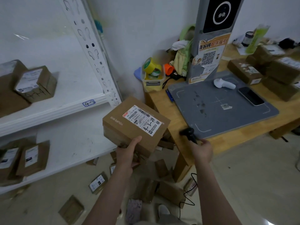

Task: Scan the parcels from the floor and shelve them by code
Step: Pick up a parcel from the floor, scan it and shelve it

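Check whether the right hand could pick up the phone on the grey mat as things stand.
Probably not yet: the right hand grips the black scanner, so it is occupied. The way itself looks free, with only bare grey mat between hand and phone.

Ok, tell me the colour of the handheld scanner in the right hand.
The scanner is black, seen in the head view.

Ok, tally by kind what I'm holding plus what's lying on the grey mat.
Parcel: 1, in the left hand
Black scanner: 1, in the right hand
White handheld device: 1, on the grey mat
Phone: 1, on the mat
Small label: 1, on the mat
Total: 5
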`<state>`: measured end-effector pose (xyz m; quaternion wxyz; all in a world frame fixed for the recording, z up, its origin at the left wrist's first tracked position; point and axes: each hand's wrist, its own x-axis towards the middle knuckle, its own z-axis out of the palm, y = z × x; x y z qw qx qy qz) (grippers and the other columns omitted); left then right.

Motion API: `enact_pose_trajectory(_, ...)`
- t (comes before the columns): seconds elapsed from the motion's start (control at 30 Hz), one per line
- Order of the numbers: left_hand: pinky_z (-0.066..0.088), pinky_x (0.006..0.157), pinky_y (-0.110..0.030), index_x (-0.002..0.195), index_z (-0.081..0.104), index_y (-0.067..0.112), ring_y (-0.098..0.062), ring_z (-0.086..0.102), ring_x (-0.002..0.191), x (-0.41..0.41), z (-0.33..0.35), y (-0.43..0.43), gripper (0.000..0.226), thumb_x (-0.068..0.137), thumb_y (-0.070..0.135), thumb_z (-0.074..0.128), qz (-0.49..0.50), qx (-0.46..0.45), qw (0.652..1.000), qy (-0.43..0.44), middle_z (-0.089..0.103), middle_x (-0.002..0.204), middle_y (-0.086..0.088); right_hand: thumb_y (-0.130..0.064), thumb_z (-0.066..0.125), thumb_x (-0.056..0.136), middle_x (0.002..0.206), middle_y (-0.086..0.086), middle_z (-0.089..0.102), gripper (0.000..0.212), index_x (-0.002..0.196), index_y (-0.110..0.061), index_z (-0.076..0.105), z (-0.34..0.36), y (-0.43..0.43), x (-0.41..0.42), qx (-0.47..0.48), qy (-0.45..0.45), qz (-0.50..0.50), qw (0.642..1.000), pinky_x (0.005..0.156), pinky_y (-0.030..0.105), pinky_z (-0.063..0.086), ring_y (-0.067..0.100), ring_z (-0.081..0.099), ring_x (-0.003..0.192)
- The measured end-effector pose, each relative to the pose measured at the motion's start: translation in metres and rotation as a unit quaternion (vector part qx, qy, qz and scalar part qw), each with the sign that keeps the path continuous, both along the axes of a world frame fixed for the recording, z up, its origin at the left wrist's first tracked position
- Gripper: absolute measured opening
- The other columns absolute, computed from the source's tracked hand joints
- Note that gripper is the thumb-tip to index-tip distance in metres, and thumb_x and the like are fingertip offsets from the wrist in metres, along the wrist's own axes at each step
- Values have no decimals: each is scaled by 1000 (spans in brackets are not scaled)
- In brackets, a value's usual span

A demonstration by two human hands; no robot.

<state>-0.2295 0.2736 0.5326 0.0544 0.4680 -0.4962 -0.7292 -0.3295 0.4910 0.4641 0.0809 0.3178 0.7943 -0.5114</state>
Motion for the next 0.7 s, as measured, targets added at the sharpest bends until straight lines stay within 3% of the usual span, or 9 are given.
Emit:
enact_pose_trajectory(0.2, 52, 96, -60, 149, 34, 26, -33, 54, 125, 4, 3, 4, 134, 31, 58, 90, -2, -10, 1000, 3, 54, 140, -3, -30, 72, 76, 102, 11, 66, 43, 114, -10, 64, -24, -1, -17, 49, -33, 117, 991, 80, 41, 56, 30, 63, 93)
enact_pose_trajectory(0.3, 52, 94, -62, 144, 40, 24, -32, 55, 122, 5, 4, 6, 127, 33, 50, 97, -3, -11, 1000, 5, 58, 134, -3, -31, 67, 78, 116, 16, 62, 53, 124, -8, 55, -34, -3, -24, 71, -61, 152, 984, 88, 48, 54, 35, 61, 104)
enact_pose_trajectory(0.5, 54, 89, -63, 142, 43, 21, -31, 58, 118, 6, 4, 3, 123, 32, 47, 91, 8, -18, 1000, 14, 61, 130, -5, -10, 57, 90, 123, 20, 58, 43, 131, 0, 49, -41, 1, -35, 45, -63, 202, 976, 84, 40, 48, 37, 58, 111)
enact_pose_trajectory(0.6, 55, 89, -62, 145, 39, 22, -32, 57, 120, 4, 4, 3, 130, 30, 47, 93, 25, -26, 999, 11, 60, 132, -5, -13, 58, 88, 116, 19, 61, 39, 126, -3, 53, -44, 0, -36, 26, -53, 207, 977, 83, 44, 53, 36, 60, 104)
enact_pose_trajectory(0.7, 54, 92, -59, 148, 33, 22, -34, 55, 122, 0, 4, 2, 115, 52, 40, 94, 29, -33, 999, 12, 58, 136, -7, -6, 54, 88, 105, 11, 64, 28, 116, -11, 56, -28, -6, -28, 0, 14, 183, 983, 79, 42, 54, 28, 61, 93)
